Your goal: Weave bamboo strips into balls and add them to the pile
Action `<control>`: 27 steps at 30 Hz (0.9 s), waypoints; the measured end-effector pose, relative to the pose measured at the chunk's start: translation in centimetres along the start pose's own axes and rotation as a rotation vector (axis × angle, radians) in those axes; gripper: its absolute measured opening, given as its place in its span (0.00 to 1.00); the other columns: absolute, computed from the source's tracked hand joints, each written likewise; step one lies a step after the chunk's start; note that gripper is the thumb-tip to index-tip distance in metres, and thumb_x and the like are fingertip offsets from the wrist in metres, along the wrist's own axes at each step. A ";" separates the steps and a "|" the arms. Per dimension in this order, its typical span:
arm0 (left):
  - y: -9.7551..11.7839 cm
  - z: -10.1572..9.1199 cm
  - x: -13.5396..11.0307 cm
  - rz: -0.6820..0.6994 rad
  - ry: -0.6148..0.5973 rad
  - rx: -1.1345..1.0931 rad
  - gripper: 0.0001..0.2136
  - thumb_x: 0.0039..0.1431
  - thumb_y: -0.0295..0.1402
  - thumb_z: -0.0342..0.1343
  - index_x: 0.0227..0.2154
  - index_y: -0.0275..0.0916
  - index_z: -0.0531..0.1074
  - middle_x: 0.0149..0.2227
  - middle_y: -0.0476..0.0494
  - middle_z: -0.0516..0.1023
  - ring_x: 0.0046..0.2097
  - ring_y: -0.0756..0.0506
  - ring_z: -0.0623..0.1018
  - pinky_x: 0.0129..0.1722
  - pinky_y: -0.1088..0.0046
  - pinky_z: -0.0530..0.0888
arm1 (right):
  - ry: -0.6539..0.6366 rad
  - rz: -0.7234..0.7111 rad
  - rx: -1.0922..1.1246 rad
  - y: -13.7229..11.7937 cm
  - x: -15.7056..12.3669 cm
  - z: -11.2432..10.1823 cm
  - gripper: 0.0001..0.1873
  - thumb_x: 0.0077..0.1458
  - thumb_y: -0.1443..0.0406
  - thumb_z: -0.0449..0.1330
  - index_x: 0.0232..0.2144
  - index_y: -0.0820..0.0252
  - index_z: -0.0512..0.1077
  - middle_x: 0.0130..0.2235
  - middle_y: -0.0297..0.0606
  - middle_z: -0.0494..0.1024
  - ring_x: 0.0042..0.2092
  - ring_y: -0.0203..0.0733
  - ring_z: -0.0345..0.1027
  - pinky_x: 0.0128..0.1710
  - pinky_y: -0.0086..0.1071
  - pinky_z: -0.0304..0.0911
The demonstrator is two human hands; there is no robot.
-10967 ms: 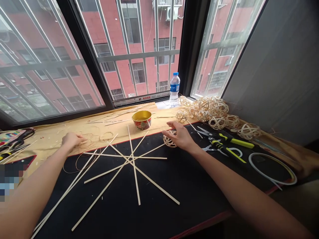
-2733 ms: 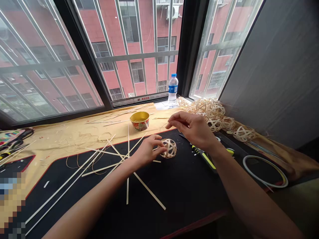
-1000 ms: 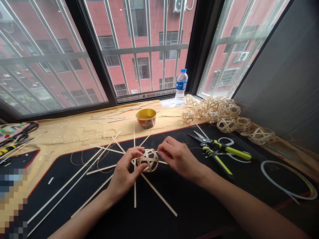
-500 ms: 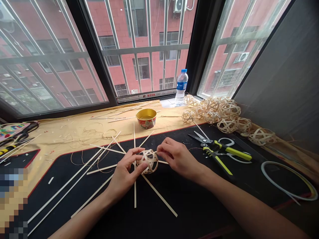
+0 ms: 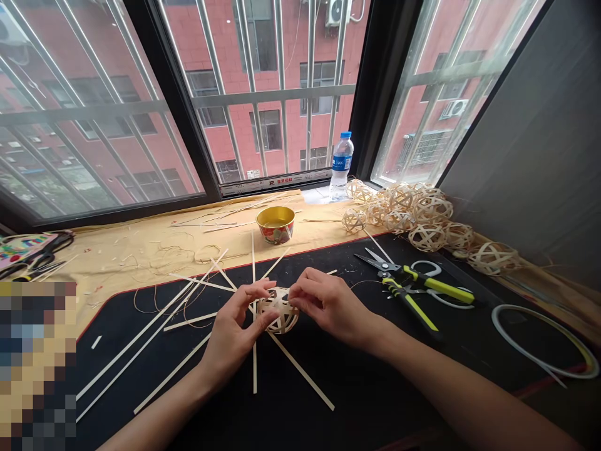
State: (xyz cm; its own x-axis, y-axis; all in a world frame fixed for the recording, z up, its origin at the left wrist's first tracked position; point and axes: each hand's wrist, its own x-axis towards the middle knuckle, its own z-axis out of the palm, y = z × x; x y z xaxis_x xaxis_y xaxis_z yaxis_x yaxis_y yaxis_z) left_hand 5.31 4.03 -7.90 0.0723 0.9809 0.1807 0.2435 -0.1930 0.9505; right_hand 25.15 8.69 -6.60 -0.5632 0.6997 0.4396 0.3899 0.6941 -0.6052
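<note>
A small open-weave ball of pale bamboo strips [image 5: 278, 311] sits between my hands above the black mat [image 5: 375, 382]. My left hand [image 5: 237, 329] cups it from the left, fingers over the top and thumb across the front. My right hand [image 5: 326, 304] presses in from the right, its fingertips on the upper weave. Part of the ball is hidden behind my fingers. Several long loose bamboo strips [image 5: 300, 369] fan out across the mat beneath my hands.
Yellow-and-black handled scissors [image 5: 413, 285] lie on the mat to the right, beyond them a white plastic hoop [image 5: 539, 341]. On the sill stand a gold-lined bowl [image 5: 275, 224], a water bottle [image 5: 341, 168] and a heap of woven balls [image 5: 413, 216]. Barred windows lie ahead.
My right hand has moved in over the top of the ball, and the ball has dropped slightly. My left hand still holds it.
</note>
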 end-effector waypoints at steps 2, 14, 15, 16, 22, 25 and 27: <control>0.2 0.1 0.0 0.022 -0.015 0.016 0.05 0.54 0.36 0.61 0.31 0.43 0.73 0.51 0.44 0.75 0.60 0.41 0.67 0.62 0.58 0.59 | -0.003 0.003 0.022 0.0 0.0 0.0 0.05 0.55 0.72 0.58 0.31 0.61 0.73 0.30 0.34 0.69 0.28 0.32 0.63 0.28 0.26 0.59; 2.7 -2.6 1.6 -0.072 0.252 -0.422 0.10 0.45 0.36 0.68 0.23 0.36 0.74 0.33 0.43 0.80 0.31 0.52 0.73 0.33 0.80 0.70 | -0.134 0.310 0.302 0.9 0.8 -1.9 0.12 0.55 0.61 0.59 0.27 0.64 0.76 0.23 0.32 0.71 0.25 0.31 0.57 0.25 0.26 0.52; 2.8 -3.0 1.9 -0.091 0.268 -0.464 0.11 0.42 0.36 0.69 0.22 0.36 0.73 0.29 0.45 0.79 0.28 0.53 0.71 0.29 0.80 0.69 | -0.176 0.349 0.299 1.3 0.9 -2.4 0.14 0.54 0.59 0.59 0.26 0.64 0.76 0.21 0.30 0.68 0.24 0.31 0.54 0.23 0.27 0.49; 2.9 -3.3 2.2 -0.104 0.285 -0.494 0.13 0.41 0.36 0.70 0.22 0.36 0.72 0.24 0.47 0.77 0.25 0.53 0.69 0.26 0.81 0.68 | -0.211 0.381 0.297 1.7 1.0 -2.9 0.15 0.54 0.58 0.59 0.25 0.64 0.76 0.19 0.29 0.64 0.23 0.30 0.52 0.22 0.27 0.47; 2.5 -4.3 3.4 -0.135 0.332 -0.528 0.16 0.35 0.35 0.72 0.20 0.36 0.68 0.16 0.54 0.65 0.22 0.54 0.65 0.22 0.81 0.64 | -0.021 0.524 0.608 3.9 1.2 -5.2 0.21 0.43 0.51 0.67 0.17 0.63 0.72 0.23 0.32 0.71 0.26 0.31 0.61 0.28 0.26 0.57; 2.2 -4.2 3.5 -0.163 0.328 -0.506 0.16 0.35 0.35 0.72 0.22 0.35 0.69 0.16 0.54 0.64 0.21 0.54 0.64 0.21 0.81 0.63 | 0.113 0.691 1.034 4.4 1.4 -5.7 0.19 0.35 0.54 0.72 0.17 0.63 0.72 0.30 0.37 0.77 0.33 0.35 0.69 0.35 0.28 0.66; 2.0 -4.1 3.5 -0.177 0.329 -0.484 0.16 0.36 0.34 0.72 0.23 0.35 0.70 0.15 0.54 0.64 0.21 0.54 0.64 0.21 0.81 0.64 | 0.211 0.755 1.327 4.7 1.6 -5.9 0.20 0.37 0.57 0.72 0.13 0.62 0.67 0.31 0.38 0.78 0.36 0.38 0.73 0.37 0.32 0.69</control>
State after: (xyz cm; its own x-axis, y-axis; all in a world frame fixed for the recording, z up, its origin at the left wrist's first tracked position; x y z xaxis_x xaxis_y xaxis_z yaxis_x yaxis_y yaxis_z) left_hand 2.05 7.17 -4.35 -0.2501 0.9682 0.0051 -0.2485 -0.0693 0.9661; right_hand 30.36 14.06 -4.78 -0.3851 0.8970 -0.2169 -0.4446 -0.3863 -0.8082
